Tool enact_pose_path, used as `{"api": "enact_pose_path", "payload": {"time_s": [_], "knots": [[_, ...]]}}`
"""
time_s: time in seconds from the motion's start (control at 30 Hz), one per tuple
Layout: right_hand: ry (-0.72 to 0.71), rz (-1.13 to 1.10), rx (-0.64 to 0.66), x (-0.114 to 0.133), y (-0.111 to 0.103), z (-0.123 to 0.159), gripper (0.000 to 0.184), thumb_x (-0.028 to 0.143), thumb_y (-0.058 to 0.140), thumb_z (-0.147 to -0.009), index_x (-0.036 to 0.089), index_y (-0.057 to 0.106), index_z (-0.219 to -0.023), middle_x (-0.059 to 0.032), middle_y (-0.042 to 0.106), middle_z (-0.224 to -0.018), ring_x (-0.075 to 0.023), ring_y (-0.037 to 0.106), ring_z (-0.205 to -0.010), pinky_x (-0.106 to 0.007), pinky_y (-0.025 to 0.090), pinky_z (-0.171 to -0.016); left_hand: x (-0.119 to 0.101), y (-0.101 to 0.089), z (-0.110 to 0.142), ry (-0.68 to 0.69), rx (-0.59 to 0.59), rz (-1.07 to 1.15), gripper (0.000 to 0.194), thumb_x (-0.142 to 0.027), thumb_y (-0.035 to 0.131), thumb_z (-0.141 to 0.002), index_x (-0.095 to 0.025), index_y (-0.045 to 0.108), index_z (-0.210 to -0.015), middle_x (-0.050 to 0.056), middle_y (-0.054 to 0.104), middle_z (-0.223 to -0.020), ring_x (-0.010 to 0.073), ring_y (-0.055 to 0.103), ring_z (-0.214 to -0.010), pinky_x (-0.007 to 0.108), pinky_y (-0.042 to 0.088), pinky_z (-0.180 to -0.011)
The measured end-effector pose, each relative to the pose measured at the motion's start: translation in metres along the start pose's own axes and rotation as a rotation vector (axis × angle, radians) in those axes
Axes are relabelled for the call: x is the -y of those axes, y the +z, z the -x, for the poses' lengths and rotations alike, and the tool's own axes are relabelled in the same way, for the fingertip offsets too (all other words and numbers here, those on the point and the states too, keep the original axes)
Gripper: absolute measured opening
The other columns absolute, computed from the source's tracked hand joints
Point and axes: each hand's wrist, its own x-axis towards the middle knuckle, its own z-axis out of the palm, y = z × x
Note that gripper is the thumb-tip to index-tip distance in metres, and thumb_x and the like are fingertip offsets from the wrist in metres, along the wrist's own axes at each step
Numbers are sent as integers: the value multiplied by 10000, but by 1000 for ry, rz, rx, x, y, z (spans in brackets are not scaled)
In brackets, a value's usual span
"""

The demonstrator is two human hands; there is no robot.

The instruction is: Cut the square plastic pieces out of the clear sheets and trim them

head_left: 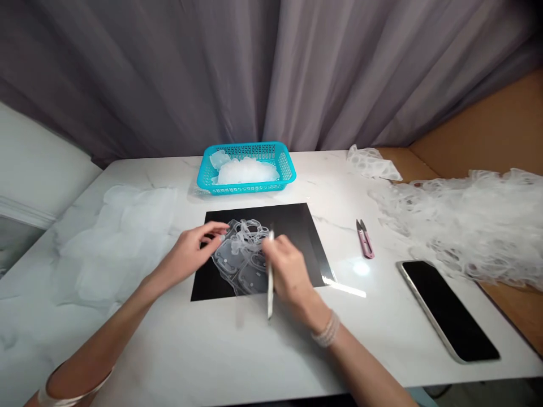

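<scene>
On my bench [178,356], the clear film piece [229,257] lies on the left half of the black sheet [297,226], with a tangle of thin strips [250,236] loose over its far part. My right hand [282,263] is closed around a slim white tool [270,288], held upright over the black sheet. My left hand [216,233] has its fingers parted at the film's left edge; I cannot tell whether they pinch it. The film looks almost weightless, limp and a bit slippery; I judge the narrow strips easiest to stretch or tear, so the broad flat panels near the edge seem the safer hold. Behind the black sheet stands a blue basket [203,176]; to its right lie pink snips [365,242]; to its left, more film sheets [123,243].
</scene>
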Motion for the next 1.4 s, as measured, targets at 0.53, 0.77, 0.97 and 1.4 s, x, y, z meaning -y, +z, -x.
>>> {"api": "enact_pose_path", "payload": {"time_s": [0.53, 0.77, 0.97, 1.4], "knots": [[627, -86, -489, -175, -76, -5, 115, 164, 494, -722, 233, 411, -762, -42, 626, -851, -233, 633, -940, -383, 425, -869, 12, 52, -61, 335, 144, -663, 767, -552, 451, -946, -155, 260, -1573, 143, 196, -1640, 351, 159, -1519, 542, 171, -1215], [655, -495, -421, -91, -77, 16, 333, 482, 401, -967, 198, 575, -988, -77, 668, -917, -216, 667, -816, -350, 544, -672, 6, 40, -61, 362, -104, -521, 483, -323, 420, -969, -161, 519, -1413, 92, 545, -1467, 243, 411, -1432, 493, 205, -1227], [538, -765, -88, -3, -32, 26, 315, 423, 432, -1014, 190, 638, -1064, -1, 612, -690, -146, 603, -561, -286, 530, -534, 20, 46, 11, 579, -242, -507, 305, -207, 453, -954, -166, 707, -1118, 89, 724, -1211, 256, 601, -1257, 516, 347, -1175], [153, -354, 138, 31, 12, 20, 222, 155, 495, -985, 184, 684, -1098, -73, 714, -926, -181, 682, -811, -325, 567, -743, 39, 69, 49, 760, -133, -702, 402, -236, 470, -984, 4, 599, -1280, 193, 633, -1335, 308, 565, -1280, 414, 436, -1114]]}}
